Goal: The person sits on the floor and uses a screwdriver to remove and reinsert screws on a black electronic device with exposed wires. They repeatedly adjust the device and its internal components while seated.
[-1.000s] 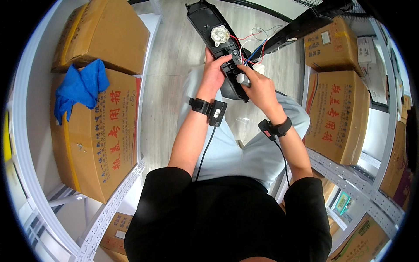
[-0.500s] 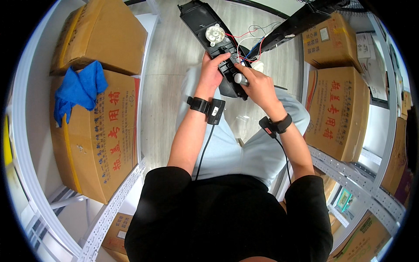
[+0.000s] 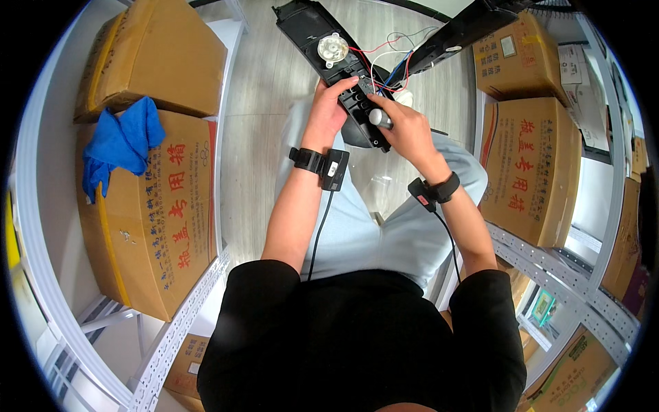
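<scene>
A long black plastic housing [image 3: 300, 38] slants across the top middle, its inner side showing, with a round whitish disc-shaped part [image 3: 333, 49] mounted on it. Thin red, white, blue and dark wires [image 3: 410, 66] run from it toward a second black panel [image 3: 461, 42] at the upper right. My left hand [image 3: 329, 113] is closed on the housing's left edge, thumb laid over the top. In my right hand [image 3: 406, 130] is a tool with a grey cylindrical handle [image 3: 380, 119]; its working end is hidden. The right index finger reaches the housing beside the wires.
Cardboard boxes [image 3: 171, 226] fill the shelf at left, with a blue cloth [image 3: 127, 141] draped over them. More boxes [image 3: 525, 168] stand on the right rack. Black wrist devices [image 3: 335, 172] on both my arms trail cables [image 3: 449, 240] toward my body. Below the housing are my knees and the floor.
The housing and my left hand have shifted slightly left and up in view. Both hands keep their hold, and the right hand stays nearly in place.
</scene>
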The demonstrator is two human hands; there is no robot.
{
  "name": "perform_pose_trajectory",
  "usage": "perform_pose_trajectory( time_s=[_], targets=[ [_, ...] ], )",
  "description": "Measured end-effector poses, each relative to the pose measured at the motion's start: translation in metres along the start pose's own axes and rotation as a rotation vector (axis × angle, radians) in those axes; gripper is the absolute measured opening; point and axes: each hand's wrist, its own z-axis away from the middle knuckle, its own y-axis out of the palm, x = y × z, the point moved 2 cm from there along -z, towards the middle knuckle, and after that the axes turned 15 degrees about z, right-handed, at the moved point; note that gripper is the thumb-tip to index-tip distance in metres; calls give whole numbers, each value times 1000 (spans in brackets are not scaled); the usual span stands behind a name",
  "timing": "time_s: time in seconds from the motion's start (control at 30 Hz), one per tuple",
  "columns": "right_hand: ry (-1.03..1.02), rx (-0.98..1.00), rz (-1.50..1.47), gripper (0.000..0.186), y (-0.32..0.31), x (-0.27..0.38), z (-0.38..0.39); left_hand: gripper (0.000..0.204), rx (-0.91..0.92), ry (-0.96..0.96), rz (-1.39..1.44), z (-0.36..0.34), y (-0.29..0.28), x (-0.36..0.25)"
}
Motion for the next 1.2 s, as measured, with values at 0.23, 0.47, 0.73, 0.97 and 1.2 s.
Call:
perform_pose_trajectory(
  time_s=[0.23,0.47,0.73,0.97,1.2],
  targets=[
    [-9,-15,-7,50,-9,2,-6,30,-65,10,99,0,2,-1],
    [153,-111,-161,45,-11,-7,4,34,-45,4,123,2,5,-2],
    [544,-309,-536,27,-51,-33,8,39,-69,4,120,0,0,-4],
    [579,-199,-895,30,-61,-39,8,43,-84,24,102,-1,-2,-4],
    [407,63,-786,31,-9,-6,1,47,1,54,58,2,10,0]
  ],
)
